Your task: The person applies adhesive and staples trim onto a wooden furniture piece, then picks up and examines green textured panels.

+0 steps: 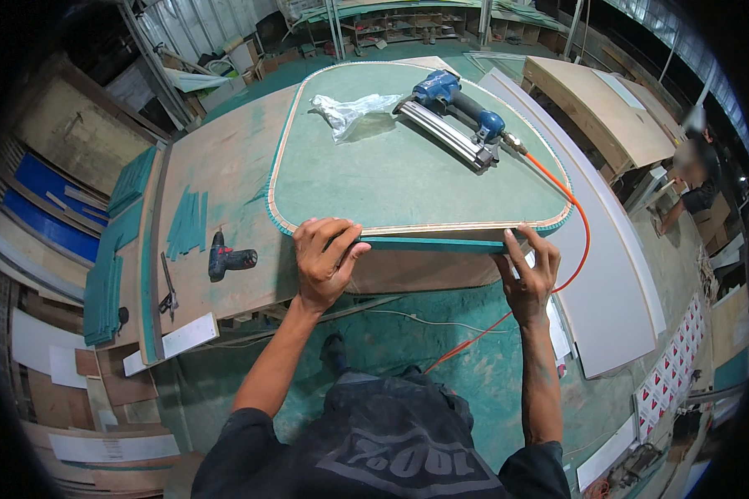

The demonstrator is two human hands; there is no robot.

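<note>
A rounded-corner green panel [333,179] with a pale wooden rim lies in front of me. Along its near edge runs a thin green strip [433,244]. My left hand [326,262] grips the strip's left end, fingers over the panel edge and thumb on the near side. At the other end, my right hand [531,274] is closed on the strip between thumb and fingers. On top of the panel rests a blue pneumatic nail gun [453,116], touched by neither hand. A crumpled clear plastic bag [354,115] lies beside it.
An orange air hose [584,224] runs from the nail gun over the panel's right side to the floor. A cordless drill [229,258], green strips [189,223] and pliers-like tool [169,291] lie on the left bench. Another person [699,179] sits far right, near a large board [616,308].
</note>
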